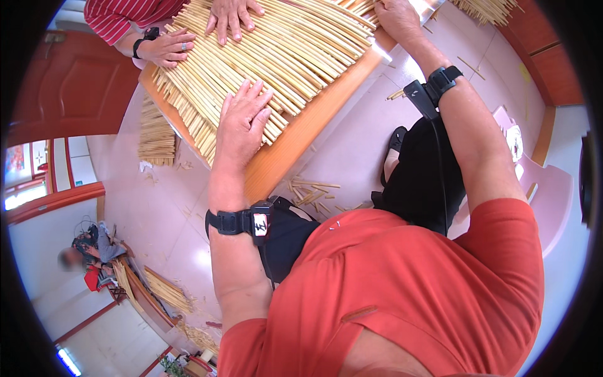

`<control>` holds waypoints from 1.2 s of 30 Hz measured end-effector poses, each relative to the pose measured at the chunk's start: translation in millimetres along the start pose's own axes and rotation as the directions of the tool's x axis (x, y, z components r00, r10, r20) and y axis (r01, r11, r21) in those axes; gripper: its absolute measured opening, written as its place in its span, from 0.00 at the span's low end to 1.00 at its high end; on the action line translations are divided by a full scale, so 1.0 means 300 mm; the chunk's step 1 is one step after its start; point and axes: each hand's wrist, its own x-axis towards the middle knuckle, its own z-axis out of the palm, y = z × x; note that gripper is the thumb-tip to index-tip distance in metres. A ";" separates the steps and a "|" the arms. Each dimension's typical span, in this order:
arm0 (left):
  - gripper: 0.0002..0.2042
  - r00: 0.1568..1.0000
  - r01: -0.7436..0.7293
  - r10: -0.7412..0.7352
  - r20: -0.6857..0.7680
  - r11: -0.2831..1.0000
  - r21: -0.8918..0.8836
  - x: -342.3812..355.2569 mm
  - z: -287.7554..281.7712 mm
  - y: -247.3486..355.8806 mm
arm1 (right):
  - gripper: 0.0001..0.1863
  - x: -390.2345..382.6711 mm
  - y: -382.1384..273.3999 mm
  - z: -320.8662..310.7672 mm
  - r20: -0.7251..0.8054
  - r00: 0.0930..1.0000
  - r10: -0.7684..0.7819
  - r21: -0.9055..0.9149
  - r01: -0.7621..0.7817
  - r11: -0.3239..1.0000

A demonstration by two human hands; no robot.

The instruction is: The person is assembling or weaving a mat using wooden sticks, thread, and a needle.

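Stalks are lying side by side across the table, forming a broad, roughly flat layer; the left hand is resting on their near left part, palm down, fingers stretched out and grasping nothing; the right hand is reaching to their far right end, its fingers curling close to the tips, though I cannot tell whether they are gripping any; opposite, a co-worker's ringed hand and other hand are lying spread on the same layer.

Laying-out is looking well advanced, I judge, since the stalks are running nearly parallel and covering much of the tabletop in view; evening-up is seeming unfinished, as the ends are staggering, with lower stalks sticking out past upper ones on the left; no tie is showing across them.

Further out, a floor stack is lying left of the table; offcuts are scattering below its near edge; a corner bunch is showing at upper right, and a far bundle at lower left; whether these are awaiting work or already finished, I cannot tell.
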 end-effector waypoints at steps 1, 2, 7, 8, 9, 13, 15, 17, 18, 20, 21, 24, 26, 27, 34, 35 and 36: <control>0.15 1.000 -0.002 0.002 0.001 1.000 0.003 -0.003 0.005 0.004 | 0.09 0.001 0.002 0.004 0.003 1.000 0.006 -0.001 -0.006 1.000; 0.15 1.000 0.019 -0.019 -0.006 1.000 0.007 -0.010 0.009 0.006 | 0.09 0.001 -0.003 0.006 0.008 1.000 0.012 -0.002 -0.012 1.000; 0.16 0.998 0.047 -0.046 -0.038 0.999 0.014 -0.018 0.021 0.007 | 0.09 0.002 -0.016 0.002 0.015 1.000 0.027 -0.005 -0.027 1.000; 0.16 0.998 0.054 -0.053 -0.035 0.999 0.009 -0.018 0.022 0.008 | 0.09 0.000 -0.015 0.000 0.012 0.999 0.030 -0.014 -0.030 0.999; 0.16 0.998 0.060 -0.060 -0.032 0.998 0.004 -0.019 0.023 0.009 | 0.09 0.000 -0.013 -0.003 0.010 0.999 0.032 -0.017 -0.032 0.999; 0.15 0.998 0.045 -0.045 -0.039 0.999 0.003 -0.022 0.017 0.012 | 0.09 0.005 -0.022 -0.003 0.017 0.999 0.031 -0.012 -0.031 0.999; 0.15 0.996 0.058 -0.059 -0.064 0.998 -0.019 -0.024 0.023 0.023 | 0.09 0.000 -0.013 -0.004 0.014 0.999 0.029 -0.007 -0.029 1.000; 0.15 0.996 0.060 -0.061 -0.064 0.998 -0.019 -0.021 0.026 0.029 | 0.09 0.003 -0.005 -0.005 0.021 0.999 0.029 -0.026 -0.029 0.999; 0.15 0.996 0.063 -0.064 -0.064 0.998 -0.016 -0.019 0.025 0.030 | 0.09 0.002 -0.001 -0.007 0.020 0.999 0.029 -0.026 -0.028 0.999; 0.15 0.997 0.060 -0.060 -0.052 0.998 -0.015 -0.015 0.022 0.033 | 0.10 0.002 -0.004 -0.012 0.010 1.000 0.021 -0.037 -0.021 0.999; 0.15 0.998 0.057 -0.058 -0.039 0.998 -0.014 -0.015 0.021 0.032 | 0.10 0.001 -0.015 -0.009 0.010 1.000 0.019 -0.037 -0.018 0.999; 0.15 0.996 0.075 -0.076 -0.038 0.997 -0.022 -0.033 0.017 0.017 | 0.14 0.002 -0.126 -0.034 -0.230 0.961 -0.155 0.212 0.205 0.955; 0.15 0.996 0.076 -0.077 -0.047 0.997 -0.034 -0.026 0.018 0.026 | 0.13 -0.040 -0.263 -0.101 -0.068 0.926 -0.371 0.349 0.371 0.861; 0.15 0.996 0.076 -0.077 -0.044 0.996 -0.040 -0.027 0.015 0.033 | 0.14 -0.079 -0.340 -0.103 -0.038 0.871 -0.490 0.375 0.466 0.801; 0.13 0.994 0.068 -0.072 -0.087 0.997 -0.040 -0.019 0.020 0.042 | 0.15 -0.244 -0.495 -0.006 0.265 0.739 -0.619 0.423 0.488 0.764; 0.13 0.994 0.060 -0.062 -0.094 0.998 -0.028 -0.021 0.023 0.035 | 0.15 -0.245 -0.493 -0.001 0.299 0.714 -0.633 0.431 0.491 0.757; 0.13 0.993 0.066 -0.069 -0.098 0.997 -0.030 -0.024 0.024 0.031 | 0.15 -0.245 -0.493 0.004 0.301 0.709 -0.638 0.435 0.493 0.754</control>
